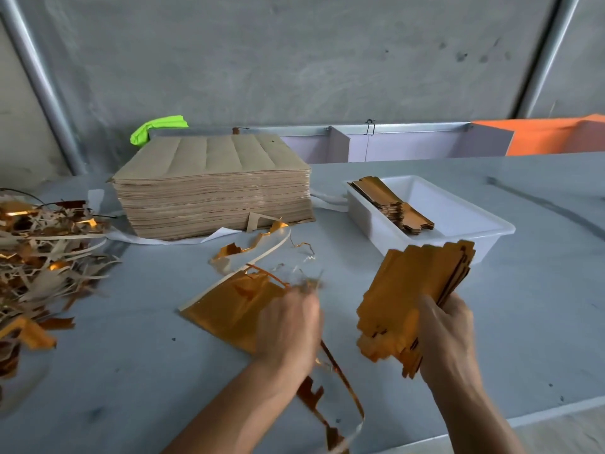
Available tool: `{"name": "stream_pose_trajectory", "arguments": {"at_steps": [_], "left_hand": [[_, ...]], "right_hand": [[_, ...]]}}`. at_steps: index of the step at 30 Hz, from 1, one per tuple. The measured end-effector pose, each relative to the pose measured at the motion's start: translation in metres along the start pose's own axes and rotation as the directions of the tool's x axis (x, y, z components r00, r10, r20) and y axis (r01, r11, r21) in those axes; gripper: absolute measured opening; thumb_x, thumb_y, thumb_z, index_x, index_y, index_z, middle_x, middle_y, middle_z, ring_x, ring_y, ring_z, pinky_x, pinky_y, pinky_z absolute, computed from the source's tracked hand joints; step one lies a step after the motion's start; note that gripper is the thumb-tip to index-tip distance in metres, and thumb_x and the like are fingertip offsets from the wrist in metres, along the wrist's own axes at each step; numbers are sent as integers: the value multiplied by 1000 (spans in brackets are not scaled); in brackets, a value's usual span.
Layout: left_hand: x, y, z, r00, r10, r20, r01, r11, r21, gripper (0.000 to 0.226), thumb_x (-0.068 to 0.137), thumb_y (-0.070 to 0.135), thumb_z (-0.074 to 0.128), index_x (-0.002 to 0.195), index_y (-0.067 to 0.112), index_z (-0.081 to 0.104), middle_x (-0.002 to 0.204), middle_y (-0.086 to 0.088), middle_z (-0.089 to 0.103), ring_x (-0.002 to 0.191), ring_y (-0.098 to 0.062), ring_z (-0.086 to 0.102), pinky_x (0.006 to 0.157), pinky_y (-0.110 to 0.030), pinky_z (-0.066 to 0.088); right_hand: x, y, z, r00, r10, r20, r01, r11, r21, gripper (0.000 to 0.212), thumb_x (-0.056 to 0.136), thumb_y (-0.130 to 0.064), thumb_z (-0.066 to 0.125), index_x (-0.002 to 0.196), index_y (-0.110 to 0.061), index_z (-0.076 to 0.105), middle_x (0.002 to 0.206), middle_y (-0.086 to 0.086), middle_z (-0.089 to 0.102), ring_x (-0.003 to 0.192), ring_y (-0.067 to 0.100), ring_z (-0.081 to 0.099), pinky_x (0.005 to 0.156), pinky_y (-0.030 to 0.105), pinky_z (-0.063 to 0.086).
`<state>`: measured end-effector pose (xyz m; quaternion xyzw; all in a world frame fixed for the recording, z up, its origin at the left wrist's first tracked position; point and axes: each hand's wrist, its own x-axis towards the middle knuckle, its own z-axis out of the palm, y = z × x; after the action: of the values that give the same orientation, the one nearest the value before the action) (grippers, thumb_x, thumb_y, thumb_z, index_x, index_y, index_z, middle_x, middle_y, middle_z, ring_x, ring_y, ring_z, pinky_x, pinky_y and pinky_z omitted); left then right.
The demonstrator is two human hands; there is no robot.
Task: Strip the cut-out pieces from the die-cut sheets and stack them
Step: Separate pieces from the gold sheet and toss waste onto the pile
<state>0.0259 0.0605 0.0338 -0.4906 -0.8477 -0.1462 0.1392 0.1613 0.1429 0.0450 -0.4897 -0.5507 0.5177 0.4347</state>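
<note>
My right hand (447,335) grips a thick bundle of gold cut-out pieces (409,296), held tilted above the table just in front of the white tray. My left hand (289,329) is closed on gold sheet remnants (229,306) lying on the table, with thin waste strips (337,381) trailing from it toward me. Both hands are motion-blurred. A tall stack of brown die-cut sheets (212,188) stands at the back centre-left. In the white tray (471,221), a row of stripped pieces (389,204) lies along its left side.
A heap of waste trimmings (36,257) covers the table's left edge. Loose gold strips (258,247) lie between the sheet stack and my hands. A green object (157,129) sits behind the stack. An orange box (553,136) stands at the far right.
</note>
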Motion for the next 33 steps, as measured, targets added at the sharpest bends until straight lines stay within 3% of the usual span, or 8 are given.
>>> {"name": "stream_pose_trajectory", "arguments": {"at_steps": [3,7,10,15,19,23,25,33], "left_hand": [[4,2,-24,992,30,-122,-17,994,107,14,88,13,64,101,8,65,88,-7,66,65,-17,67,48,-22,44],[7,8,-25,954,121,-275,-91,989,119,18,61,2,81,69,6,66,60,-8,58,36,-14,51,35,-17,36],[1,19,-19,927,166,-336,-145,986,88,11,68,1,65,70,11,61,63,-7,55,41,-14,52,36,-21,38],[-9,17,7,916,241,-322,-287,952,-103,16,69,7,78,80,12,67,71,-4,57,56,-15,57,46,-23,45],[-15,12,20,960,179,-215,-251,892,-377,23,86,20,67,108,17,70,92,-4,59,83,-21,58,62,-28,50],[-22,11,29,941,309,-136,-337,842,-420,33,92,32,45,115,17,64,109,-4,54,98,-20,50,81,-31,48],[-24,2,33,935,333,-125,-354,848,-395,32,92,31,52,119,16,62,117,-3,52,106,-18,48,88,-30,47],[-26,-40,44,979,197,41,-175,934,-313,25,102,28,37,114,20,56,117,7,45,104,-4,38,88,-17,36]], "right_hand": [[3,-25,13,981,-171,-88,173,985,19,28,93,-3,37,77,-23,45,79,24,54,67,46,56,60,55,53],[8,-32,37,945,-316,-89,309,947,-84,24,93,-3,38,75,-19,43,63,3,48,47,14,49,40,22,37],[-4,-14,57,966,-241,95,250,964,-94,13,87,0,43,77,-5,49,60,2,47,53,16,45,49,28,36],[-12,12,57,961,6,275,-56,983,175,13,88,0,46,80,6,55,64,10,54,60,21,54,53,33,45],[-17,25,47,945,21,325,-131,938,322,31,97,-32,48,79,-10,61,63,0,65,60,10,64,53,20,50],[-16,27,42,968,107,226,-172,940,294,20,96,-16,52,89,1,61,64,11,67,56,24,66,49,31,52],[-14,29,37,967,173,187,-217,944,248,14,95,-8,49,93,3,57,66,16,64,53,29,62,47,37,53],[-3,9,16,985,145,89,-160,969,190,9,98,-14,46,104,-20,50,99,3,59,90,27,57,84,52,49]]}}
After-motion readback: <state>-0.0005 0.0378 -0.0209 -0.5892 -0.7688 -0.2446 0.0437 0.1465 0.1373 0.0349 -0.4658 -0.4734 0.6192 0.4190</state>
